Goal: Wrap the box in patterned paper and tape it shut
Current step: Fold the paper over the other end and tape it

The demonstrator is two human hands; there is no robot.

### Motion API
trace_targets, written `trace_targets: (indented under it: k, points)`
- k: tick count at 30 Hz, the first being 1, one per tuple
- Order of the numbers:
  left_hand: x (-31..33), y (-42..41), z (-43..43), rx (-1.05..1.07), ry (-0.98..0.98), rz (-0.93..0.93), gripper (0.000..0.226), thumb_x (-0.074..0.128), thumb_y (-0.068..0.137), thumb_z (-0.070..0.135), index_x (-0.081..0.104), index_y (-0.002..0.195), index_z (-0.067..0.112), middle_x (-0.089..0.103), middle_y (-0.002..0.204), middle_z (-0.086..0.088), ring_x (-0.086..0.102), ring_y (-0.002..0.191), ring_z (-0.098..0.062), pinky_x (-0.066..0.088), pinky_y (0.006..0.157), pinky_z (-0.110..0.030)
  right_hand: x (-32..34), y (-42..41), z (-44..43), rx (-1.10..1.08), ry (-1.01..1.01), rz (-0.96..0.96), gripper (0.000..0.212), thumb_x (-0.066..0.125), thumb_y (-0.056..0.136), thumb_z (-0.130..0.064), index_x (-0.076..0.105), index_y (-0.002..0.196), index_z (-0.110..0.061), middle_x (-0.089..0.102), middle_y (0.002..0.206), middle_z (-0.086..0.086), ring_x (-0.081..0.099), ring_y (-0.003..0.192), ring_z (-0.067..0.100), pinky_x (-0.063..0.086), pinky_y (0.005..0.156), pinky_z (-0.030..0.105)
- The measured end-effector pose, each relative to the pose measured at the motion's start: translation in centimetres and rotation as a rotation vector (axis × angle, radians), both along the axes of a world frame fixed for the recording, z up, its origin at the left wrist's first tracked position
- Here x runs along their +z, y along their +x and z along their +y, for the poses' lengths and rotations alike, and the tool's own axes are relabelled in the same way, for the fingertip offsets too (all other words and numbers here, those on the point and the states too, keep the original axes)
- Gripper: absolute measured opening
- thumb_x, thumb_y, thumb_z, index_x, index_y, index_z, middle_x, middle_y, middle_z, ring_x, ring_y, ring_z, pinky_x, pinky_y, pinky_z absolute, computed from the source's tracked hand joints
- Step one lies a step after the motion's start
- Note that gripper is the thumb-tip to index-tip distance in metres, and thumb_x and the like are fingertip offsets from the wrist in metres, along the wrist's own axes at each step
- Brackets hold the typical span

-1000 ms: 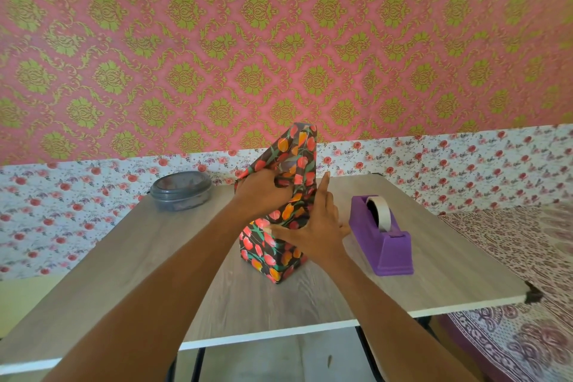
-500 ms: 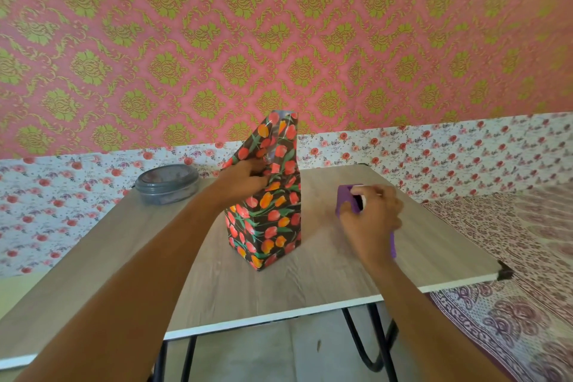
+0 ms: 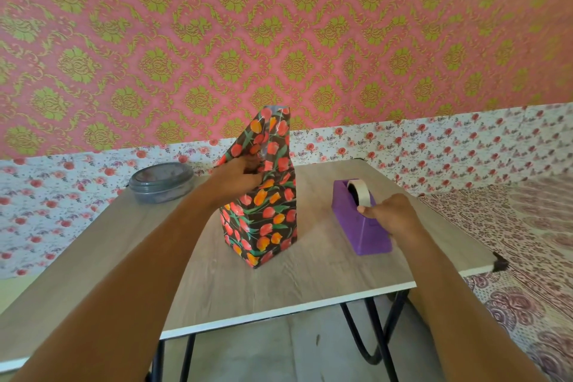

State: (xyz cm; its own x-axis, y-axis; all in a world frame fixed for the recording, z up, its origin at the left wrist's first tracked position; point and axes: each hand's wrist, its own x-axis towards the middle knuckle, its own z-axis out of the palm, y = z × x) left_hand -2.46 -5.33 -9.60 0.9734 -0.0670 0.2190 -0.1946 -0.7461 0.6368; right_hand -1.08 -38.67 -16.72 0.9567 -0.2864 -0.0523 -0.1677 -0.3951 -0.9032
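Note:
The box (image 3: 263, 226) stands upright in the middle of the table, covered in black paper with red and orange tulips. A loose flap of that paper (image 3: 273, 139) sticks up above its top. My left hand (image 3: 238, 175) grips the folded paper at the box's top left. To the right stands a purple tape dispenser (image 3: 359, 226) with a white tape roll (image 3: 361, 192). My right hand (image 3: 390, 215) sits on the dispenser's near end, thumb against the roll and fingers curled over the body.
A round grey lidded container (image 3: 161, 181) sits at the table's back left. The wooden table (image 3: 279, 285) has a white front edge and black legs. A patterned bedspread (image 3: 527, 242) lies to the right. A patterned wall rises behind.
My right hand left the box's side, crossed to the tape dispenser and now sits at its near end. My left hand kept hold of the paper at the top.

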Motion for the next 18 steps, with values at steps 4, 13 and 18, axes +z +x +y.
trace_targets:
  k: [4,13,18]
  points:
    - [0.0,0.1,0.1,0.005,0.009,-0.007,0.028,0.059,0.095,0.046,0.071,0.117,0.035,0.076,0.101,0.012,0.071,0.096,-0.014,0.054,0.098,-0.046,-0.3,-0.5,0.1,-0.009,0.112,-0.063,0.047,0.085,0.082,-0.015,0.044,0.059,-0.008,0.046,0.063,0.008,0.050,0.059,0.023,0.036,0.057,0.030]
    - [0.1,-0.2,-0.2,-0.034,-0.060,-0.004,0.026,0.061,0.099,0.036,0.070,0.121,0.027,0.077,0.103,0.009,0.073,0.095,-0.014,0.054,0.099,-0.046,-1.5,-1.0,1.0,-0.132,0.236,-0.137,0.037,0.091,0.075,-0.021,0.057,0.062,-0.014,0.072,0.086,0.011,0.065,0.078,0.028,0.056,0.075,0.043]
    - [0.1,-0.4,-0.3,-0.042,-0.060,-0.002,0.027,0.060,0.100,0.039,0.069,0.123,0.027,0.077,0.104,0.010,0.073,0.095,-0.013,0.055,0.097,-0.044,-1.1,-1.9,1.5,-0.228,0.277,-0.226,0.046,0.088,0.079,-0.026,0.048,0.058,-0.018,0.054,0.063,0.002,0.052,0.058,0.020,0.041,0.057,0.029]
